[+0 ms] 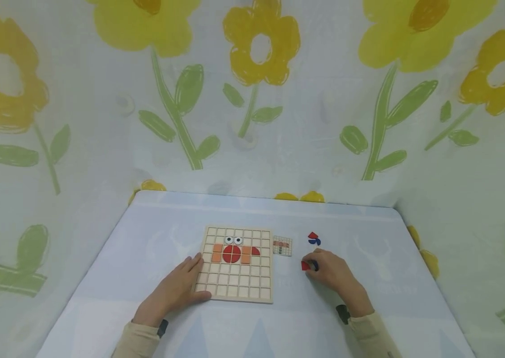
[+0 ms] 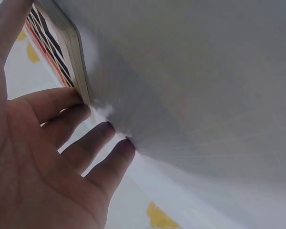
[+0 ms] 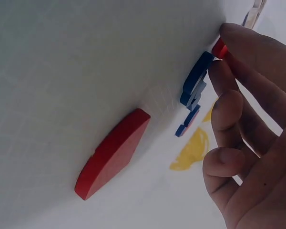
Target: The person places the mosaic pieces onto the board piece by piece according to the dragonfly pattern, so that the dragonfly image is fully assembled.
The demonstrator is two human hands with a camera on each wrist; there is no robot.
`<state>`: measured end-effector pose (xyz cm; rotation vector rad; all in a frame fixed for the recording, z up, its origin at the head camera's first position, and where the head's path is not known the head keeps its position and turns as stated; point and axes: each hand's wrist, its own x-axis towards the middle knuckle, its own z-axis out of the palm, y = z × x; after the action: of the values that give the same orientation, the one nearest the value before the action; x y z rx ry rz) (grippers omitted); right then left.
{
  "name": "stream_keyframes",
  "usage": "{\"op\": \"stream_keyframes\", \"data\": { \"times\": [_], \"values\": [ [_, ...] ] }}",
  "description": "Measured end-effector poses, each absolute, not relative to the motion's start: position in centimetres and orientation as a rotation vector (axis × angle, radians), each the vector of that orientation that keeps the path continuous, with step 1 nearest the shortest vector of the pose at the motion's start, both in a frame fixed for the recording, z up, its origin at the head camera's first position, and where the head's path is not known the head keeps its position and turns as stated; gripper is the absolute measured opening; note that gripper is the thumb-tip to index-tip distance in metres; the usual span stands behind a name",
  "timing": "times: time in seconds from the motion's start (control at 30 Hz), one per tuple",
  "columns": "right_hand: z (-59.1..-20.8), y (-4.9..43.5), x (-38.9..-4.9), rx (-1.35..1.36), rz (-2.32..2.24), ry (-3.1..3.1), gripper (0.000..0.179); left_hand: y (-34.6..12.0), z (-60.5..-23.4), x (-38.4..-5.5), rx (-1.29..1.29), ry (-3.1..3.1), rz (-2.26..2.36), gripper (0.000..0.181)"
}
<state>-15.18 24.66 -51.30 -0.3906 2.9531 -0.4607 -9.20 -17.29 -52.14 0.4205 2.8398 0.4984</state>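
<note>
My left hand (image 1: 179,283) rests at the lower left corner of a wooden grid board (image 1: 248,292), fingers along its left side and thumb at the near edge. In the left wrist view the fingertips (image 2: 78,107) touch the board's side (image 2: 76,52). On the board lie two eye tiles (image 1: 234,240), a red disc (image 1: 232,254) of quarter pieces, orange tiles (image 1: 217,253) and another red quarter (image 1: 255,251). My right hand (image 1: 330,268) pinches a small red piece (image 3: 220,49) between thumb and index finger. A dark blue piece (image 3: 198,74) lies close by those fingertips.
A small pattern card (image 1: 282,246) lies against the board's right side. Beyond my right hand are blue pieces (image 1: 314,241) and a red one (image 1: 312,235). Another red quarter piece (image 3: 114,152) lies near the right wrist camera. Flowered cloth (image 1: 306,139) stands behind the table.
</note>
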Motion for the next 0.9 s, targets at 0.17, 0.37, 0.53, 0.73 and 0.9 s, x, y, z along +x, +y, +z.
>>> {"op": "stream_keyframes", "data": {
  "times": [0.17,0.37,0.53,0.73,0.9],
  "values": [
    [-51.33,24.60,-15.32,-0.372,-0.466,2.925,0.023,-17.26,-52.06,-9.24,0.429,2.846,0.505,0.103],
    [-51.33,24.48,-15.41,-0.362,-0.478,2.907,0.022,-17.21,-52.11,-9.17,0.432,2.853,0.504,0.101],
    [-51.51,24.55,-15.33,-0.381,-0.491,2.930,0.021,-17.17,-52.06,-9.08,0.426,2.846,0.527,0.102],
    [-51.56,24.41,-15.31,-0.424,-0.555,3.002,0.025,-17.24,-52.07,-9.18,0.427,2.847,0.514,0.102],
    [-51.45,24.15,-15.29,-0.433,-0.617,3.041,0.027,-17.25,-52.20,-9.25,0.409,2.839,0.515,0.103]
  ]
}}
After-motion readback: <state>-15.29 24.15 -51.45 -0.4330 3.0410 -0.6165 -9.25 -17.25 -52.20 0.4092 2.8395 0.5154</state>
